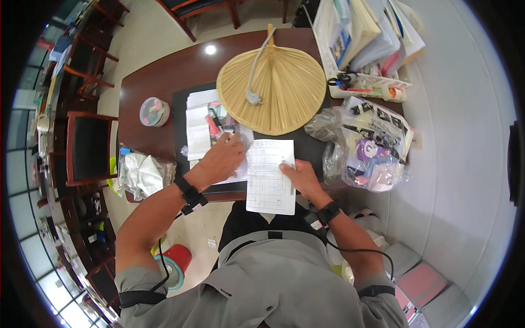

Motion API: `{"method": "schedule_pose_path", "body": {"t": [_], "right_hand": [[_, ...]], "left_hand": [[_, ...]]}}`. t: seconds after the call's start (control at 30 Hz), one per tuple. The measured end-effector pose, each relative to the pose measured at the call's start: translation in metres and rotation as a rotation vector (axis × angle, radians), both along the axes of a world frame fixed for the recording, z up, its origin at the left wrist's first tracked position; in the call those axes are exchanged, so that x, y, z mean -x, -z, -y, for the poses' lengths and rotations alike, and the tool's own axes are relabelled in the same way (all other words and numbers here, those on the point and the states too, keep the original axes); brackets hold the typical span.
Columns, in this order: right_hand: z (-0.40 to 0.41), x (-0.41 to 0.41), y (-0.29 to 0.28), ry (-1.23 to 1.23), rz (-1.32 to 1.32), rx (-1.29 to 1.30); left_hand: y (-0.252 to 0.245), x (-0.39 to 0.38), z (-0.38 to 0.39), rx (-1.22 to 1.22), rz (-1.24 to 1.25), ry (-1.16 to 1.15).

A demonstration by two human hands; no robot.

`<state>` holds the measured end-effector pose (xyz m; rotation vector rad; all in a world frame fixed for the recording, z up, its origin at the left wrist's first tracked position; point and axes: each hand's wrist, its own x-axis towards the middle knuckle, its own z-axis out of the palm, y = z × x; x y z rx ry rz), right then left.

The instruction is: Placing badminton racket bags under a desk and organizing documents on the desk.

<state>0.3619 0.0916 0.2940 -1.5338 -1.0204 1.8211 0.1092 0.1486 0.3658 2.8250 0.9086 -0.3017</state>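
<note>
My right hand point(304, 179) grips the right edge of a white paper form point(266, 180), thumb on top. The form has a printed grid and hangs over the desk's near edge, above my lap. My left hand point(219, 160) reaches over a stack of papers point(198, 141), its fingers curled beside a dark pen point(216, 117) and a red item point(212, 128). Something small and white shows at its fingertips; whether the fingers hold it is unclear. Just beyond both hands lies a palm-leaf fan point(283, 90) with a grey power cord and plug point(253, 97) across it.
On the wooden desk point(164, 84), a clear round tub point(154, 112) stands at left, near a bag of white cloth point(143, 174). Plastic bags of packets point(373, 151) lie at right, below a white file rack point(340, 88) with folders and scissors. A red bucket point(180, 256) is on the floor.
</note>
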Motion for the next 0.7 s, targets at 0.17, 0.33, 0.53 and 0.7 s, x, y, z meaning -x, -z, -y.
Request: {"method": "schedule_pose_path", "body": {"t": [0.17,0.33,0.53,0.7], "right_hand": [[0.004,0.006,0.013,0.022,-0.095,0.011],[0.009,0.016,0.017,0.117,-0.116,0.023],[0.019,0.030,0.021,0.161,-0.132,0.036],[0.023,0.035,0.023,0.146,-0.069,-0.041]], "left_hand": [[-0.003,-0.001,-0.003,-0.023,-0.051,0.057],[0.001,-0.001,-0.008,0.035,-0.097,0.089],[-0.002,0.001,-0.012,0.105,-0.065,0.117],[-0.011,0.003,-0.021,0.183,-0.064,0.186]]}}
